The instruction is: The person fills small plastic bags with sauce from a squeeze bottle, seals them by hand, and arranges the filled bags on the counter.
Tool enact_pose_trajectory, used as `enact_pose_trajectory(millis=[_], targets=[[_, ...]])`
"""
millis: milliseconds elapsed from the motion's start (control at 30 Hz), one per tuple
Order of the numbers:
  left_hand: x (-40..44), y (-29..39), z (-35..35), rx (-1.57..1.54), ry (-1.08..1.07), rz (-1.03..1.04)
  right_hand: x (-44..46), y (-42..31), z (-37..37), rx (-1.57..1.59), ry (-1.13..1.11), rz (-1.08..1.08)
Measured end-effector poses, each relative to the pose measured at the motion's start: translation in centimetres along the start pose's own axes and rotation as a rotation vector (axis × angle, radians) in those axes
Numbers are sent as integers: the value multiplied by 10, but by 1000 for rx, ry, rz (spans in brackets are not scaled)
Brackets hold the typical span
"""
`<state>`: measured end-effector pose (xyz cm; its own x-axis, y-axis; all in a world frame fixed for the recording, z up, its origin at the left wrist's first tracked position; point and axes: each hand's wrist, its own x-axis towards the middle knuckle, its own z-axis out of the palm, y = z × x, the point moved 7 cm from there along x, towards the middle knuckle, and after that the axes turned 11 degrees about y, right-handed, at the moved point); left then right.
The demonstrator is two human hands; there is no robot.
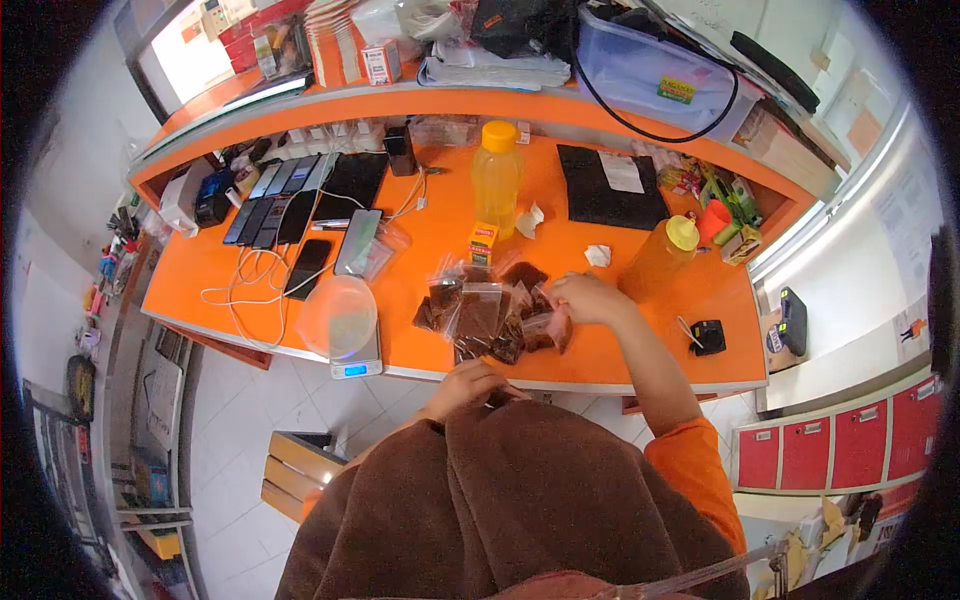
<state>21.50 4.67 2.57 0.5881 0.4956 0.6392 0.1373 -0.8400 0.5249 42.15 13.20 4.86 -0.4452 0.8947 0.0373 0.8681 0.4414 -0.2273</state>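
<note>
Several clear plastic bags of dark brown contents (480,312) lie in a heap at the middle of the orange table's front part. My right hand (588,298) is at the heap's right side, its fingers bent against a bag; whether it grips the bag is unclear. Close to the table's front edge, my left hand (465,388) is curled just below the heap, and what it may hold is hidden. Behind the bags stand a small yellow and orange box (482,243) and a tall yellow-capped bottle (497,185).
A clear bowl (340,315) sits on a digital scale (357,366) at the left. Phones (268,215) and white cables lie farther left. At the right are a yellow-capped amber bottle (660,255), crumpled paper (597,255) and a small black object (708,338).
</note>
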Motion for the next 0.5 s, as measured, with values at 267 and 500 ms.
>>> enact_pose_trajectory(millis=[267,500], targets=[[-1,-3,-3,0,45,-22,-13,38,21,518,286,289],[-3,-6,3,-29,46,-32,-31,-2,-14,398,87,142]])
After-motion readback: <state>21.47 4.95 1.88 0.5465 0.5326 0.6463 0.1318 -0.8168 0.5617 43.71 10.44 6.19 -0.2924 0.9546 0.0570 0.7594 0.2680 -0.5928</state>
